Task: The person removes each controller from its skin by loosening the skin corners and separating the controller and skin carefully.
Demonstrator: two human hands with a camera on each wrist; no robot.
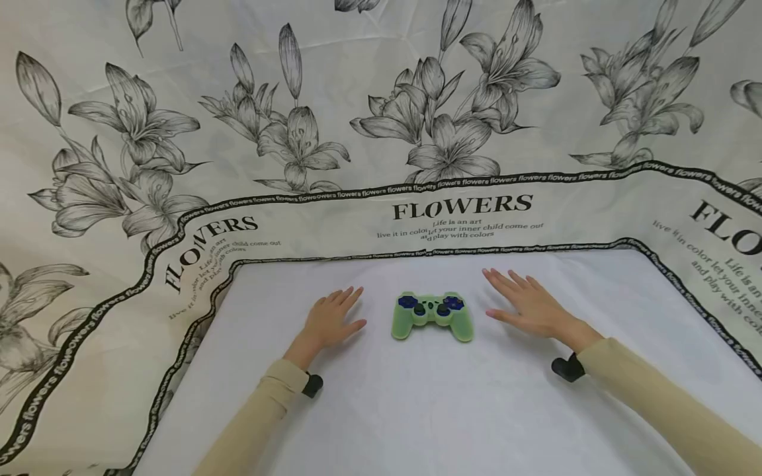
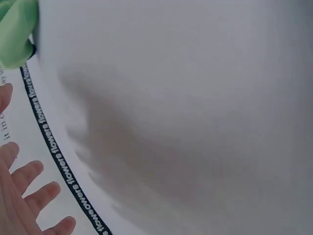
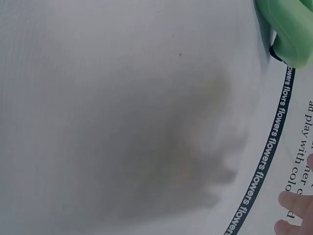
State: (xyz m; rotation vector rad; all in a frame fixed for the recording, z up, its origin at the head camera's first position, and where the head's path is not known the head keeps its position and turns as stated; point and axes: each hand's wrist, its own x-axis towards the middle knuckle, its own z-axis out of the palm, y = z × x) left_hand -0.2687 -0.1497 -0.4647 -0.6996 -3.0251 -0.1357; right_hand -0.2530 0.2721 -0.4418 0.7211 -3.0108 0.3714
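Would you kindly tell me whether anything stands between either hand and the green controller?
Nothing visible does: the green controller lies between the left hand and the right hand, apart from both, with only the white surface showing in each gap.

Game controller (image 1: 432,318) lies on the tabletop (image 1: 411,410), near its far edge, about midway between the far corners; left hand (image 1: 330,322) is to its left, right hand (image 1: 526,307) to its right, both apart from it; cloth (image 1: 327,228) runs behind the far edge

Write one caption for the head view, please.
Green two-handled game controller lies untouched on white cloth between open left hand and right hand.
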